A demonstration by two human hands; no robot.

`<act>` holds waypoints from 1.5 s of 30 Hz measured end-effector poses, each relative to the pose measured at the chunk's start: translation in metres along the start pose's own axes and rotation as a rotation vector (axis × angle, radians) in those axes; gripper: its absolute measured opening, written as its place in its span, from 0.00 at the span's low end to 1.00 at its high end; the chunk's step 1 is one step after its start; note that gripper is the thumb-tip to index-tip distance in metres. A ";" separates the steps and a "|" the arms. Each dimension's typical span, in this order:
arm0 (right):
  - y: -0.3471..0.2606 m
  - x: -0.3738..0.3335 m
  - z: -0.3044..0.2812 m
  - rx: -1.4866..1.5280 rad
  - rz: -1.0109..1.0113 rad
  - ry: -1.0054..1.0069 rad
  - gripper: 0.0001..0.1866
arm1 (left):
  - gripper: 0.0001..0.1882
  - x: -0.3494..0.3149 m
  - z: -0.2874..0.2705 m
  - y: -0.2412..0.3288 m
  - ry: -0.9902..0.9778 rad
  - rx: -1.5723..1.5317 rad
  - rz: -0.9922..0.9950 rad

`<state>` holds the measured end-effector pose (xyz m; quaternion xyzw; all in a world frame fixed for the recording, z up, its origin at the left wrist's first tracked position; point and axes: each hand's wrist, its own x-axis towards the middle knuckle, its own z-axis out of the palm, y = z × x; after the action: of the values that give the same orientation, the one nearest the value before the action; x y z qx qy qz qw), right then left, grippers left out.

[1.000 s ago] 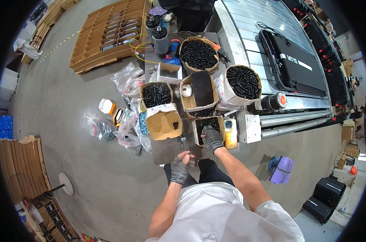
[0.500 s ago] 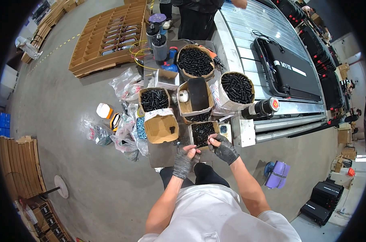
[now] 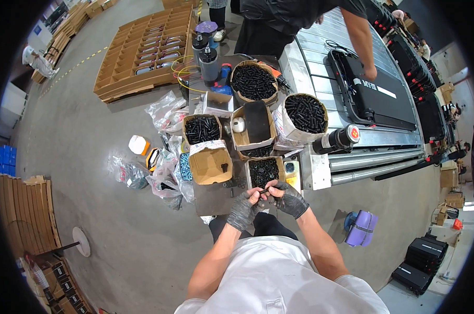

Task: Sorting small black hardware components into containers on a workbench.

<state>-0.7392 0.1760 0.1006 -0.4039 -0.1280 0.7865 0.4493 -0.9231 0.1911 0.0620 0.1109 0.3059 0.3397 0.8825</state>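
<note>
My left hand (image 3: 244, 208) and my right hand (image 3: 289, 200), both in dark fingerless-looking gloves, meet at the table's near edge. Their fingertips pinch a small black rod-like part (image 3: 263, 191) between them; its exact kind is too small to make out. Just beyond my fingers is an open carton (image 3: 249, 172) holding small black pieces (image 3: 264, 171). A mostly bare cardboard box (image 3: 208, 165) with a few dark bits in it sits to the left. Farther back, open boxes and bags hold black cylindrical parts (image 3: 253, 82), (image 3: 305, 114), (image 3: 202, 129).
On the right, a black case (image 3: 375, 97) lies on a metal conveyor (image 3: 320, 31); a co-worker's hand (image 3: 370, 72) touches it. A black cylinder (image 3: 337, 140) stands by its corner. Plastic bags (image 3: 166, 178) lie left of the table. A divided cardboard tray (image 3: 116, 63) is behind.
My hands have come together, the right moving left to the part at my left fingertips. The co-worker has leaned over the conveyor and reached onto the black case.
</note>
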 end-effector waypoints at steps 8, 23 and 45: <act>0.002 -0.005 0.016 -0.518 -0.206 0.239 0.10 | 0.12 -0.001 -0.007 0.003 -0.008 -0.046 -0.045; 0.014 -0.011 0.042 -0.588 -0.306 0.301 0.11 | 0.12 -0.005 -0.013 -0.004 -0.056 -0.147 -0.034; 0.027 -0.014 0.058 -0.997 -0.503 0.378 0.07 | 0.15 -0.012 -0.012 -0.003 0.084 0.491 0.237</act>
<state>-0.7950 0.1587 0.1300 -0.6569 -0.4919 0.4150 0.3929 -0.9356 0.1804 0.0568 0.3424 0.4005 0.3607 0.7696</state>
